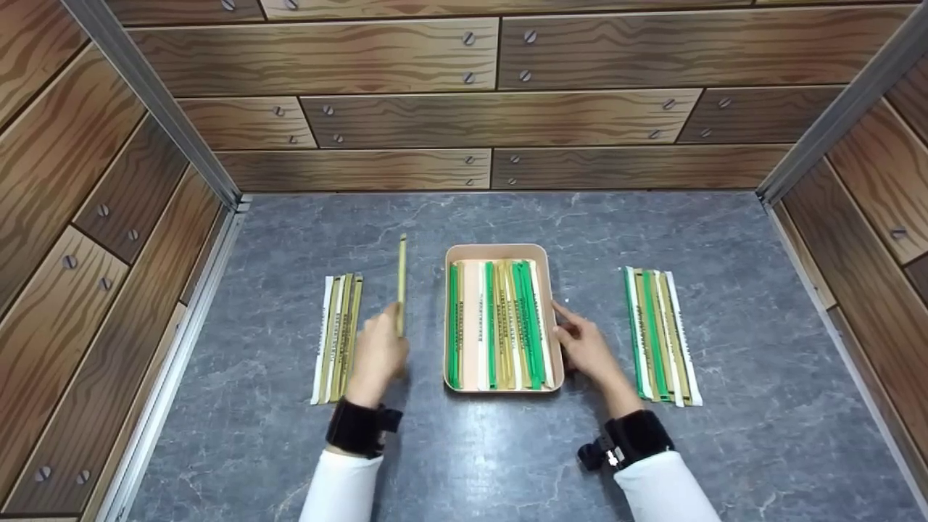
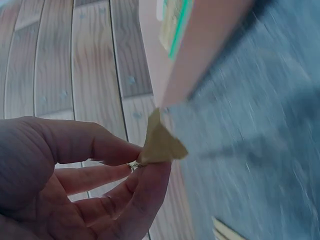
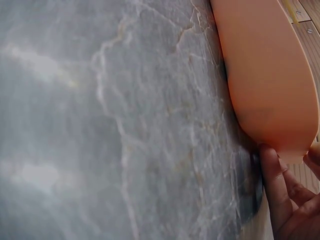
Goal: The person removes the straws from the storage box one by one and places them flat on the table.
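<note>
My left hand (image 1: pixel 380 351) pinches a thin gold stick packet (image 1: pixel 402 279) that stands up from its fingers, left of the pink tray (image 1: pixel 470 326). The left wrist view shows the packet's flat end (image 2: pixel 162 142) between thumb and fingertips. Green, white and gold printed stick packets (image 1: pixel 507 326) lie side by side in the tray, with a bare strip towards its left. My right hand (image 1: pixel 589 353) rests its fingertips on the tray's right side. Seen from the right wrist, those fingers (image 3: pixel 272 167) touch the tray's outer wall (image 3: pixel 270 70).
A row of white and gold packets (image 1: pixel 337 337) lies on the grey marbled table left of my left hand. Another row of green, white and gold packets (image 1: pixel 663 337) lies beyond my right hand. Wood-patterned panels (image 1: pixel 406 119) enclose the table at the back and sides.
</note>
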Motion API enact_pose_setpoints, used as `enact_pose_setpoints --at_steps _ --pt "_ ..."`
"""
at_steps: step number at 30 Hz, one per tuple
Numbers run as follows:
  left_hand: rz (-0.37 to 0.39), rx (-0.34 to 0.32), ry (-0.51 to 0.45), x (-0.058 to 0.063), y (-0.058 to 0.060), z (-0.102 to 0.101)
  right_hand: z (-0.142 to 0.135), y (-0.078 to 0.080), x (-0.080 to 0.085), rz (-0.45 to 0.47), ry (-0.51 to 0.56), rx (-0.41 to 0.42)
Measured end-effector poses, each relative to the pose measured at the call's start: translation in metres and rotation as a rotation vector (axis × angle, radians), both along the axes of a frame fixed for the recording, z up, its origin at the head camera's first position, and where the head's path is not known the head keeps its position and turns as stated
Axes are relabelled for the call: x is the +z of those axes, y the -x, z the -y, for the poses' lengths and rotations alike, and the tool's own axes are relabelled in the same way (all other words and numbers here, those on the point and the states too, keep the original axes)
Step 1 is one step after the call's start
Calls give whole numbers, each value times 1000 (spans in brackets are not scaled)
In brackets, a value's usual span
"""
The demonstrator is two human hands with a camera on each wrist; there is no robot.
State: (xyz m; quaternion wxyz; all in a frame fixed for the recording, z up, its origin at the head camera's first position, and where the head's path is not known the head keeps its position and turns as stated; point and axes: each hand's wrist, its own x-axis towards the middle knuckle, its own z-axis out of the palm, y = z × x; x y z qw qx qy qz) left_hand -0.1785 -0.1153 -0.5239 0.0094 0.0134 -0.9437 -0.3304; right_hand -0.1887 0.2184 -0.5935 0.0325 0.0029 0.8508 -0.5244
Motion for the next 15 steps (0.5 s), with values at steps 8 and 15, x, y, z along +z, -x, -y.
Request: enact_pose_setpoints --at_steps 8,15 --pt "2 64 67 -13 -2 39 0 0 1 9 9 -8" --pt "47 98 100 -27 -5 55 0 -1 2 21 2 -18"
